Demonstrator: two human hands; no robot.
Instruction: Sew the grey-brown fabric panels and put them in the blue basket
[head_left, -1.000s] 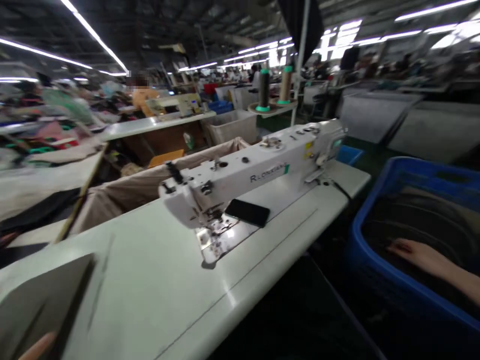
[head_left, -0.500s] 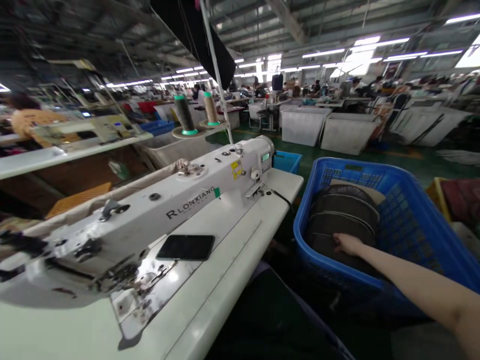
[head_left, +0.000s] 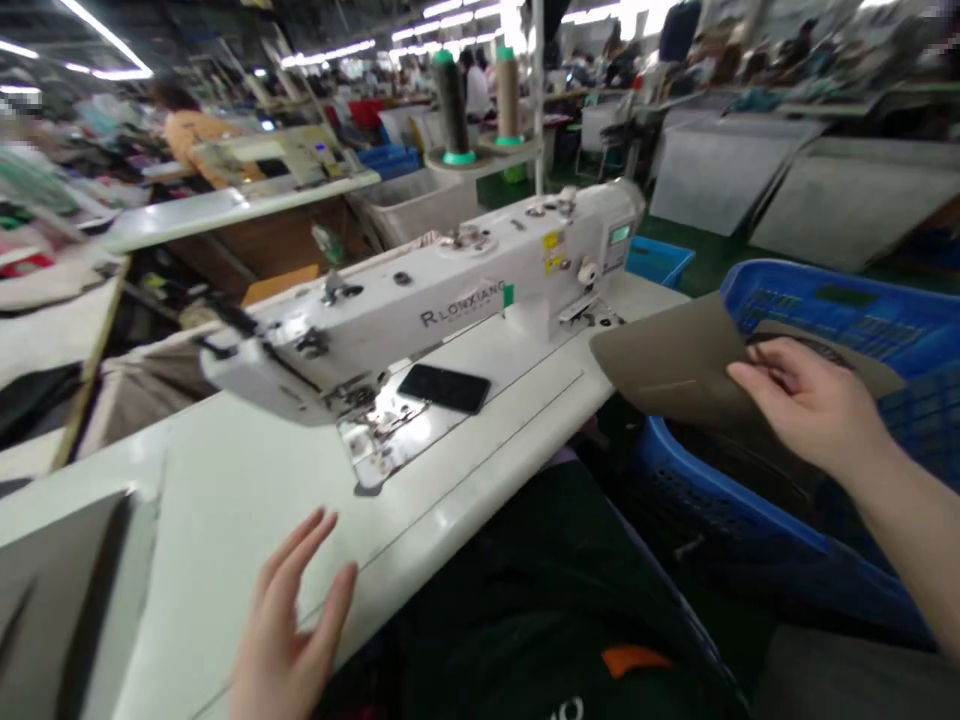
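My right hand (head_left: 814,400) pinches the edge of a flat brown-grey fabric panel (head_left: 671,360), holding it up over the rim of the blue plastic basket (head_left: 847,290). The panel's far end hangs past the basket toward the sewing table. Over the near part of the white table (head_left: 225,480), my left hand (head_left: 296,620) is held with its fingers spread and nothing in it. A white industrial sewing machine (head_left: 480,290) stands on the table. In front of its arm lies a black phone (head_left: 444,388).
Dark folded fabric pieces (head_left: 60,600) rest at the table's left end. Thread cones (head_left: 452,110) stand behind the machine. A smaller light-blue bin (head_left: 658,260) sits beyond the table. Behind are grey-white bins (head_left: 731,170) and a person in orange (head_left: 195,135).
My right hand has lifted a fabric panel from the stack in the basket and brought it up toward the table. My left hand has come into view. The view has turned left.
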